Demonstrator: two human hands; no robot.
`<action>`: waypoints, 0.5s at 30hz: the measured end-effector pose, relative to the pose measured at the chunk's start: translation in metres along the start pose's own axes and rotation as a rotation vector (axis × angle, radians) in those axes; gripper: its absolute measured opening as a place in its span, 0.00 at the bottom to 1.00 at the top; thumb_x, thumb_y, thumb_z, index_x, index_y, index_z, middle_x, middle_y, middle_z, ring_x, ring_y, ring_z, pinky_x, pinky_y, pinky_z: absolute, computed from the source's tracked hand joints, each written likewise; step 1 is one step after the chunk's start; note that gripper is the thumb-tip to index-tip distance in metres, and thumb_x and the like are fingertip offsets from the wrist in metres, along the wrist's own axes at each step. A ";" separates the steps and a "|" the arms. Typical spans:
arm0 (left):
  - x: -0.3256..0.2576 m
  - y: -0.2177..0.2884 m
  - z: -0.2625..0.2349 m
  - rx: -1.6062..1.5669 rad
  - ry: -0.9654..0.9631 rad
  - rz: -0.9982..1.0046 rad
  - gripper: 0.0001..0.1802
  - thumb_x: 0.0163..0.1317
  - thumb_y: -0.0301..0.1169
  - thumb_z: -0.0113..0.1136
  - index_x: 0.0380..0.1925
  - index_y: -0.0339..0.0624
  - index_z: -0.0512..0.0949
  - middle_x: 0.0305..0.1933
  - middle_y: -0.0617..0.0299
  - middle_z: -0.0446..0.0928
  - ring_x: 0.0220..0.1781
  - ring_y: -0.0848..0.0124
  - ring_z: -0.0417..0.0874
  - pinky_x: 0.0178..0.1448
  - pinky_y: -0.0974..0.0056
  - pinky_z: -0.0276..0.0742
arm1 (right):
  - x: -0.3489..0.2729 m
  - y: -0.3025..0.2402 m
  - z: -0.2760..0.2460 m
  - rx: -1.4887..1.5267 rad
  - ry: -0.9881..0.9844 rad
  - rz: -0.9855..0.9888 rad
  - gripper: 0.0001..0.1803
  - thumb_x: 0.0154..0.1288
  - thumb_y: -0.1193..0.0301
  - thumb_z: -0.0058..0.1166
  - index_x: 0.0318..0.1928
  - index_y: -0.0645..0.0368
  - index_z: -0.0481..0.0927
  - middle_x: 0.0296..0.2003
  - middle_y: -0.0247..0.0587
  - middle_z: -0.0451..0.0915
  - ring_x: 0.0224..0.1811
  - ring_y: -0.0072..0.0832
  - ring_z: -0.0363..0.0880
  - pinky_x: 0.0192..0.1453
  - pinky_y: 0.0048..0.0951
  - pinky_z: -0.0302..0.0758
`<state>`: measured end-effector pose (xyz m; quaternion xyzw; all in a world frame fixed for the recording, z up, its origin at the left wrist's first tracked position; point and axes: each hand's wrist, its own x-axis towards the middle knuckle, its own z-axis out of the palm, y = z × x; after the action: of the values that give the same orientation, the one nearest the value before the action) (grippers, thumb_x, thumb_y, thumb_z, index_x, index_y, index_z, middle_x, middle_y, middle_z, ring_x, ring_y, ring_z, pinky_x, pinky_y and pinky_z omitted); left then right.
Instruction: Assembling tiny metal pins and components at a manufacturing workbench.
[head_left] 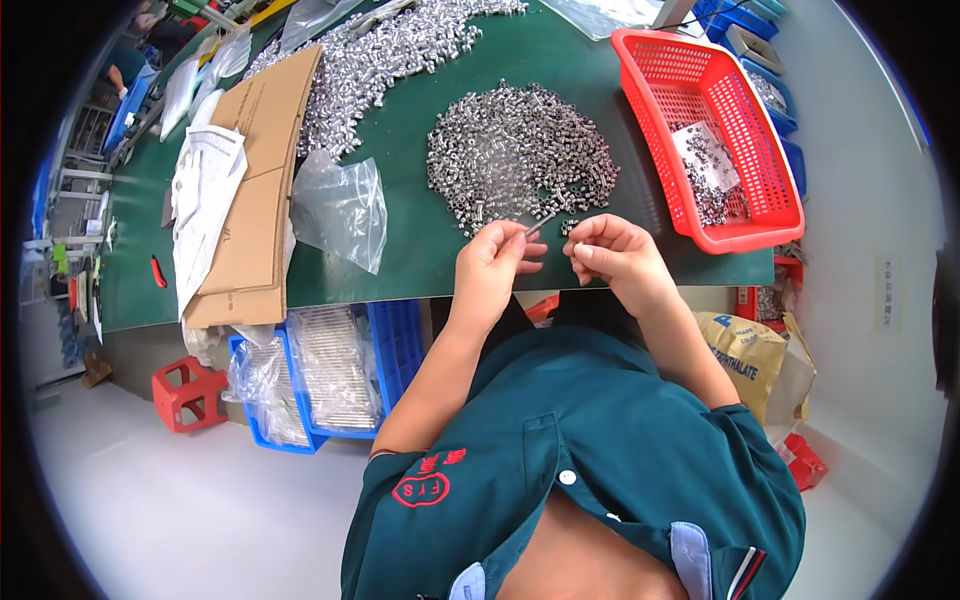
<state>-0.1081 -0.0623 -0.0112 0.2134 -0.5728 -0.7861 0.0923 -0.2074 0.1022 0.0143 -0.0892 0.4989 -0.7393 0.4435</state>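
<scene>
My left hand point(490, 272) is closed in a pinch around a thin metal rod point(541, 224), which points up and to the right from the fingertips. Close by on the right, my right hand point(622, 262) has its thumb and forefinger curled together; whatever they hold is too small to make out. One or more small metal sleeves point(569, 227) show right at its fingertips, and I cannot tell whether they are gripped or lie on the table. Just beyond both hands spreads a round heap of small, silvery metal sleeves point(520, 150).
On the green table point(400, 115), a red perforated basket point(735, 240) holds small parts and paper at right. A clear plastic bag point(340, 210), folded cardboard point(245, 240) and a larger metal-parts heap point(390, 60) lie leftward. Blue crates point(400, 345) and a red stool point(188, 393) stand below.
</scene>
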 end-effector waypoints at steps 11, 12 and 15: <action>-0.003 0.003 -0.002 -0.146 0.015 -0.019 0.08 0.70 0.27 0.46 0.42 0.35 0.73 0.44 0.53 0.78 0.41 0.65 0.82 0.41 0.64 0.80 | -0.003 -0.005 -0.001 -0.461 0.201 -0.266 0.06 0.62 0.78 0.55 0.40 0.63 0.80 0.32 0.30 0.79 0.31 0.16 0.75 0.33 0.17 0.71; -0.006 0.003 -0.004 -0.143 0.013 -0.020 0.08 0.70 0.27 0.46 0.42 0.35 0.73 0.44 0.53 0.78 0.41 0.65 0.82 0.41 0.64 0.80 | -0.002 -0.005 0.002 -0.427 0.185 -0.245 0.06 0.62 0.78 0.55 0.40 0.64 0.80 0.32 0.31 0.79 0.31 0.16 0.75 0.33 0.18 0.72; -0.013 0.002 -0.008 -0.133 0.058 -0.012 0.08 0.69 0.27 0.46 0.42 0.35 0.73 0.42 0.54 0.78 0.38 0.68 0.82 0.39 0.66 0.80 | -0.001 -0.005 0.005 -0.304 0.157 -0.187 0.06 0.64 0.77 0.54 0.40 0.64 0.78 0.31 0.33 0.79 0.30 0.16 0.75 0.32 0.18 0.72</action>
<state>-0.0931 -0.0651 -0.0082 0.2329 -0.5151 -0.8164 0.1179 -0.2067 0.1003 0.0211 -0.1432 0.6273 -0.6982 0.3139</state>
